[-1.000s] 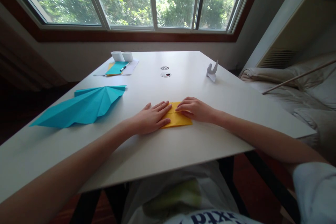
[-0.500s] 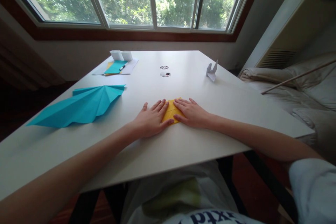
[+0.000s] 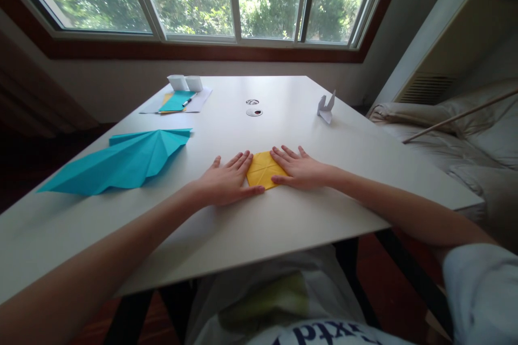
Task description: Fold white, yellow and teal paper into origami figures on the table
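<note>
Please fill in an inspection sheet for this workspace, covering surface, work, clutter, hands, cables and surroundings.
Surface: white table, two round fittings towards the far side.
Work: folded yellow paper, visibly creased, between the hands.
Clutter: large creased teal paper at left; stacked sheets with a pen on top and two small white boxes at far left; white folded figure at far right.
Hands: left hand and right hand palm down, fingers spread, touching the yellow paper's opposite sides.
Cables: nothing seen.
Surroundings: window beyond the table; pale upholstered seat and thin rod at right.
</note>
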`<move>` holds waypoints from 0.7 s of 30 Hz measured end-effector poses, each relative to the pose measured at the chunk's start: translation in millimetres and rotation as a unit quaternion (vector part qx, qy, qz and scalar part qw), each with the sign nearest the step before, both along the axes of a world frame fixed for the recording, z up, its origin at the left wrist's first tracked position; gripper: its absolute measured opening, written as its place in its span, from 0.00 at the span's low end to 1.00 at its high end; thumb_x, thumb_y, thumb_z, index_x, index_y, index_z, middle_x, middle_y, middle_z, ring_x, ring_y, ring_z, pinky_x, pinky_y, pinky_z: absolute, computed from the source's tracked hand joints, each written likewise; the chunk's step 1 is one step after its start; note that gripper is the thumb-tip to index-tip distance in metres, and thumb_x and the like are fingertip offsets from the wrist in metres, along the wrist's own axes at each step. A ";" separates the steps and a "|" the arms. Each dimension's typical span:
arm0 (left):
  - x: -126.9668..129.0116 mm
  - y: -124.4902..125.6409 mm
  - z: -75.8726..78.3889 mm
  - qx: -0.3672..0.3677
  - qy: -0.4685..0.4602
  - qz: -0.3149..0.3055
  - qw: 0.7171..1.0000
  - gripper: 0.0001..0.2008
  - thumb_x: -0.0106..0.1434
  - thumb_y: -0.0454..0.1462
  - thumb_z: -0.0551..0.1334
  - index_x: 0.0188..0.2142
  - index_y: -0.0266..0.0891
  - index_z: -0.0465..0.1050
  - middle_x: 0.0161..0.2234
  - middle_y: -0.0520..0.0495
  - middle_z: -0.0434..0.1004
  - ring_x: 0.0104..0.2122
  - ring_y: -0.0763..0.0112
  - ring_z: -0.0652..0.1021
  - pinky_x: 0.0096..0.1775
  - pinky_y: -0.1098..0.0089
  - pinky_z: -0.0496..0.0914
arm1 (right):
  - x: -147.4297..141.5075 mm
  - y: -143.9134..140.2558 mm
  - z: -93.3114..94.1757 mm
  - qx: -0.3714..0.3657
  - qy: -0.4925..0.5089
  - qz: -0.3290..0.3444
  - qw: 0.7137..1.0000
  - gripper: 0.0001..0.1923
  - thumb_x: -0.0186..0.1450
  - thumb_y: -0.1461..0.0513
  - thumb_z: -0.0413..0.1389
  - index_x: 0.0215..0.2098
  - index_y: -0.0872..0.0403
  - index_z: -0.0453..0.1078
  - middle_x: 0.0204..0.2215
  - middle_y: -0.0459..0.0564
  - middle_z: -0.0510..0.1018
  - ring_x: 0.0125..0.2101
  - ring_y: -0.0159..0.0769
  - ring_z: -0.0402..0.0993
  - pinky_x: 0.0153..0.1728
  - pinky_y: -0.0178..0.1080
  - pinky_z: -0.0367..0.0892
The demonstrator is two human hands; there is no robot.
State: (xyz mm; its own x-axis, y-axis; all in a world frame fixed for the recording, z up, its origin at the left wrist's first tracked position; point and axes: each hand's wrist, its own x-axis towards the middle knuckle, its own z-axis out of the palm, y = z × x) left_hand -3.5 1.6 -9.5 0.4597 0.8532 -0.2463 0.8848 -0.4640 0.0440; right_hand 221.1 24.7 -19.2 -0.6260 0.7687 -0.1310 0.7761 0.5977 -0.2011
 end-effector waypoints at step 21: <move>-12.9 7.9 5.2 -0.033 0.017 0.016 0.999 0.52 0.52 0.66 0.45 0.64 0.40 0.26 0.65 0.41 0.24 0.63 0.47 0.36 0.56 0.40 0.37 | 25.2 12.0 7.9 0.009 -0.015 -0.020 1.000 0.48 0.57 0.36 0.41 0.66 0.50 0.37 0.66 0.53 0.37 0.64 0.57 0.26 0.58 0.63 0.32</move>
